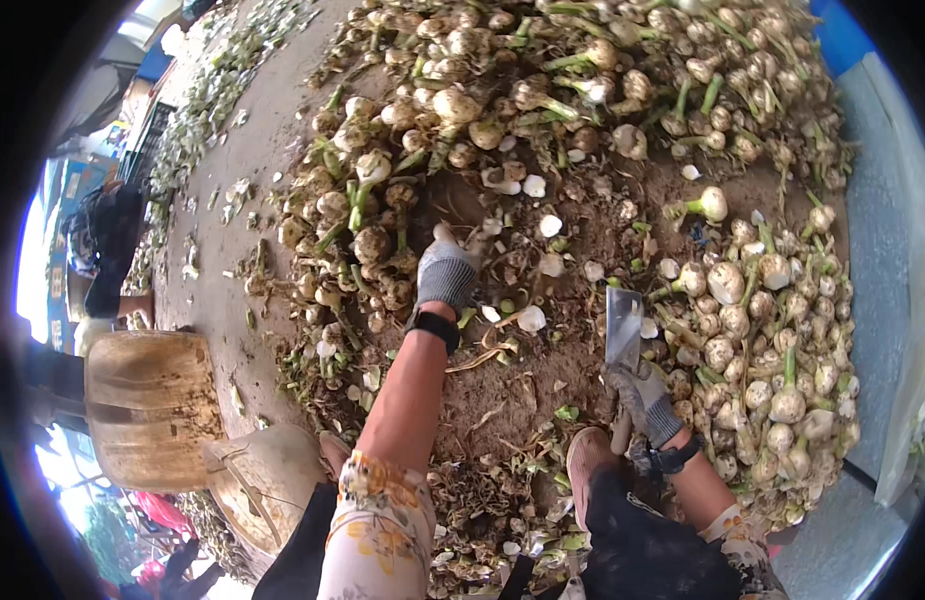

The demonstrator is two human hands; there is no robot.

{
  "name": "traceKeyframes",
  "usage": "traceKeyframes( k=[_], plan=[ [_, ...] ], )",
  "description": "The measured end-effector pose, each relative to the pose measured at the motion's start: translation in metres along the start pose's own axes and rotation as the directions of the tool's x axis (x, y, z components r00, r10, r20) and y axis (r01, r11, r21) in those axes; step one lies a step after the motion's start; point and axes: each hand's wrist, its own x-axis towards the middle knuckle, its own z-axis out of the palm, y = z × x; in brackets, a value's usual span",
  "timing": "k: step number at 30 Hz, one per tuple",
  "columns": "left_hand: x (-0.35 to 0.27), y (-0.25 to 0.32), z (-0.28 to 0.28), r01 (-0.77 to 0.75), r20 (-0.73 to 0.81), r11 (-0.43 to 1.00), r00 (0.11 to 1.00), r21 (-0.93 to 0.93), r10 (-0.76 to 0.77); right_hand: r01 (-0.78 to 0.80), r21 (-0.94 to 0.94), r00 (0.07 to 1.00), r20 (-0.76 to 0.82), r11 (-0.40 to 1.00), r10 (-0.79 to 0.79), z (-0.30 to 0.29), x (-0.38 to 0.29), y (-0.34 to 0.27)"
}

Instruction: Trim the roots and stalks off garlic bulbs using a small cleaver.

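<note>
My left hand (447, 274), in a grey knit glove, reaches low over the soil-strewn floor. It is beside a heap of untrimmed garlic bulbs (372, 245) with green stems and dirty roots. Its fingers are partly hidden, so I cannot see whether they hold anything. My right hand (641, 397), gloved too, grips a cleaver-like knife (624, 326), its broad metal blade pointing away from me. To the right of that hand lies a pile of garlic bulbs (732, 319), many with short stems. Between my hands, white cut pieces (531, 319) and dry roots are scattered.
A worn plastic tub (155, 412) and a pale bucket (267, 480) stand at left. Farther left another person's hand (136, 309) touches the floor. Pale peelings (207, 112) line the upper left. A grey-blue panel (882, 247) edges the right. Trimmings (492, 502) lie between my shoes.
</note>
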Motion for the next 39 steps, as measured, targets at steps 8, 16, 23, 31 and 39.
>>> traceKeyframes(
  k=[8, 16, 23, 31, 39],
  plan=[
    [-0.035, -0.109, -0.051, -0.458, -0.284, 0.863, 0.874, -0.213, 0.394, -0.063, -0.052, 0.992, 0.109, 0.997, 0.068, 0.016, 0.002, 0.018],
    [-0.237, -0.323, -0.291, 0.641, -0.587, 0.709, 0.706, 0.293, -0.396, -0.063, -0.048, 0.993, 0.093, 0.997, 0.067, 0.007, 0.015, 0.006],
    [-0.127, -0.284, -0.184, 0.045, -0.494, 0.975, 0.856, -0.217, -0.15, 0.04, -0.26, 0.999, 0.042, 0.965, -0.03, -0.004, 0.054, 0.027],
    [0.114, -0.185, -0.125, 0.093, 0.18, 0.891, 0.984, -0.443, -0.013, -0.061, 0.0, 0.995, 0.075, 0.998, 0.061, -0.004, -0.002, 0.006],
    [0.014, -0.104, -0.002, -0.338, -0.034, 0.911, 0.94, -0.236, 0.34, 0.097, -0.219, 0.988, 0.141, 0.971, -0.067, 0.028, -0.005, 0.018]
  ],
)
